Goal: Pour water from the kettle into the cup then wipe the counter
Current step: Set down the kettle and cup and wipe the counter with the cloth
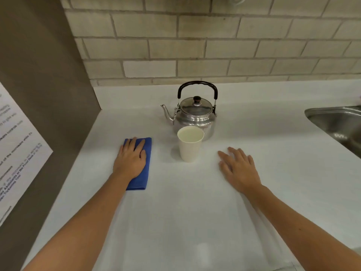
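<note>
A shiny metal kettle (195, 116) with a black arched handle and its spout pointing left stands near the back of the white counter (195, 212). Directly in front of it stands a white paper cup (190, 144), upright. A folded blue cloth (147, 153) lies to the left of the cup. My left hand (131, 158) rests flat on the cloth, fingers spread. My right hand (237, 167) lies flat on the bare counter to the right of the cup, fingers apart, holding nothing.
A steel sink (338, 124) is set into the counter at the right edge. A grey side panel (48, 94) with a printed paper notice (17, 149) walls off the left. A tiled wall (214, 45) runs along the back.
</note>
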Demonstrator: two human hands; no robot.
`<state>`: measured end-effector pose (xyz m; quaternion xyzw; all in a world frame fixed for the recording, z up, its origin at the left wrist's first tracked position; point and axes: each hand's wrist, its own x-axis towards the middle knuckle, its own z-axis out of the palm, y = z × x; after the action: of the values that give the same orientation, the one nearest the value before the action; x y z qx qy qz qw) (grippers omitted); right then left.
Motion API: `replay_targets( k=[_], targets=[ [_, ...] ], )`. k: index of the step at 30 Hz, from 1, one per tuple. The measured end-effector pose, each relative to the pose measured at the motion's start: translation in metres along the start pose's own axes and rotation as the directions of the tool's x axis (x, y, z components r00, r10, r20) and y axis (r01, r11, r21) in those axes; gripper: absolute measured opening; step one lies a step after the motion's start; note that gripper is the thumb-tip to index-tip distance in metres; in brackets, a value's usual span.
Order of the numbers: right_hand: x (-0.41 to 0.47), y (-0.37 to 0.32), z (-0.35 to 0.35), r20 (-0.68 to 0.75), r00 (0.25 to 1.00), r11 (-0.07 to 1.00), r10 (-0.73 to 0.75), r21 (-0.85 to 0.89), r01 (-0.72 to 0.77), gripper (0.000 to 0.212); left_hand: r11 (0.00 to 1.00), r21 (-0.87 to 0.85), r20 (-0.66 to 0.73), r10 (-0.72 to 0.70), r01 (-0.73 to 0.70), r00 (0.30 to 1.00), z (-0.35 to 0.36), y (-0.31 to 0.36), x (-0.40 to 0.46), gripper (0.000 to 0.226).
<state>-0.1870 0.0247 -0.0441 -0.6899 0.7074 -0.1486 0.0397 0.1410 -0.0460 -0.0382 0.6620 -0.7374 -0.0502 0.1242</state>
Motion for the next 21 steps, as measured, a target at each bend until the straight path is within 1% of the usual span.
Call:
replay_targets(
  k=[4, 7, 9, 12, 14, 16, 19, 21],
  targets=[
    [-0.002, -0.006, -0.004, 0.053, 0.998, 0.999, 0.028, 0.039, -0.030, 0.042, 0.997, -0.018, -0.024, -0.075, 0.074, 0.997, 0.000, 0.010, -0.033, 0.050],
    [-0.003, -0.008, -0.007, 0.077, 0.997, 0.999, 0.016, 0.027, -0.018, 0.043, 0.991, -0.008, 0.002, -0.135, 0.135, 0.991, 0.007, 0.043, -0.062, 0.052],
    [-0.004, -0.007, -0.009, 0.092, 0.996, 1.000, 0.017, 0.024, -0.019, 0.044, 0.987, -0.001, 0.003, -0.159, 0.159, 0.987, 0.013, 0.076, -0.082, 0.052],
    [-0.005, -0.007, -0.011, 0.108, 0.994, 1.000, 0.005, -0.007, -0.005, 0.045, 0.990, -0.001, -0.006, -0.142, 0.142, 0.990, 0.023, 0.136, -0.108, 0.053],
    [-0.004, -0.008, -0.012, 0.128, 0.992, 1.000, -0.006, -0.016, 0.008, 0.044, 0.992, -0.026, -0.001, -0.126, 0.126, 0.992, 0.029, 0.154, -0.118, 0.053],
    [-0.005, -0.003, -0.016, 0.120, 0.991, 0.997, -0.057, -0.036, 0.061, 0.043, 0.985, -0.059, -0.011, -0.166, 0.165, 0.986, 0.027, 0.146, -0.127, 0.053],
    [-0.005, 0.013, -0.023, 0.104, 0.984, 0.987, -0.147, -0.046, 0.152, 0.040, 0.942, -0.085, -0.065, -0.330, 0.325, 0.942, 0.014, 0.109, -0.129, 0.053],
    [-0.004, 0.023, -0.026, 0.118, 0.973, 0.975, -0.196, -0.077, 0.206, 0.040, 0.908, -0.081, -0.064, -0.415, 0.410, 0.907, 0.007, 0.095, -0.128, 0.053]
  ],
)
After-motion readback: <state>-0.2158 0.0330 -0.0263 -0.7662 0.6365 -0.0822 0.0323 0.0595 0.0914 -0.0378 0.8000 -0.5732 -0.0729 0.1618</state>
